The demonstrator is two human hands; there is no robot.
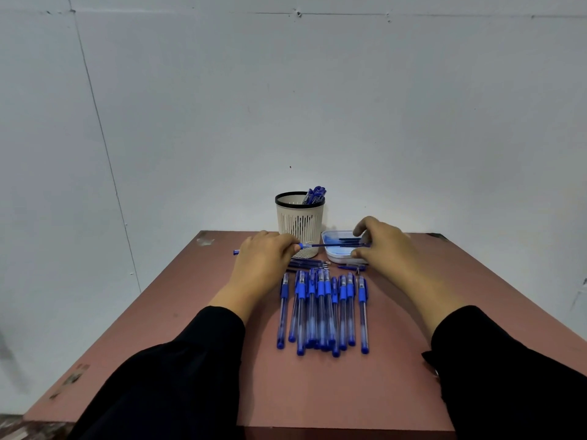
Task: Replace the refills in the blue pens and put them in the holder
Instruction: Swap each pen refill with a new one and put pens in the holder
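Note:
My left hand [263, 258] grips a blue pen barrel whose back end [236, 252] sticks out to its left. A thin dark refill [333, 245] runs from the barrel's mouth to my right hand [386, 246], which pinches its far end above a white tray [330, 256] holding more refills. Behind stands a cream slotted holder [298, 217] with a black rim and several blue pens [314, 195] inside. Several blue capped pens [324, 309] lie in a row on the table in front of my hands. Loose refills [309, 264] lie between the row and the holder.
The reddish-brown table [190, 328] ends at a white wall just behind the holder. A small blue pen part [351, 267] lies in front of the tray. Black sleeves cover both forearms near the table's front edge.

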